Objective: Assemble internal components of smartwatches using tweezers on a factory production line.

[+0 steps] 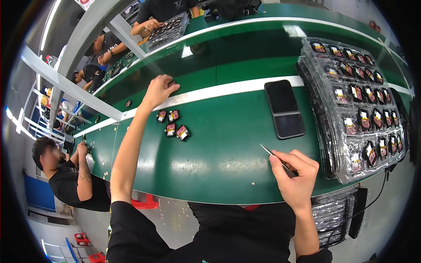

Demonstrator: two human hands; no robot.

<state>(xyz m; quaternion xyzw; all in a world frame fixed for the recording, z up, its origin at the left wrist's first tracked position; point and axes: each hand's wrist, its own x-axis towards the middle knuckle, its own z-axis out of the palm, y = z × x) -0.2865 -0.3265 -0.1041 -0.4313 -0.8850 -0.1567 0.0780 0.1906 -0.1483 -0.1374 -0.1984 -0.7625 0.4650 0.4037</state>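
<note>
My left hand (159, 91) reaches over the white rail (197, 93) that runs along the table, its fingers curled together. A small dark piece (171, 82) shows at the fingertips; its kind is too small to tell. Just nearer to me, several small black pieces with pink-and-white labels (170, 129) lie in a loose group on the green table (210, 153). In my right hand (298, 175) is a pair of thin metal tweezers (265, 149), gripped like a pen, tips pointing up and left above the table, touching nothing.
A dark phone (284, 108) lies beyond my right hand. At the right stands a stack of clear plastic trays (351, 109) holding labelled black pieces. More trays (335, 215) are stacked below the table. Co-workers sit at left and across; a grey metal frame (72, 83) rises at left.
</note>
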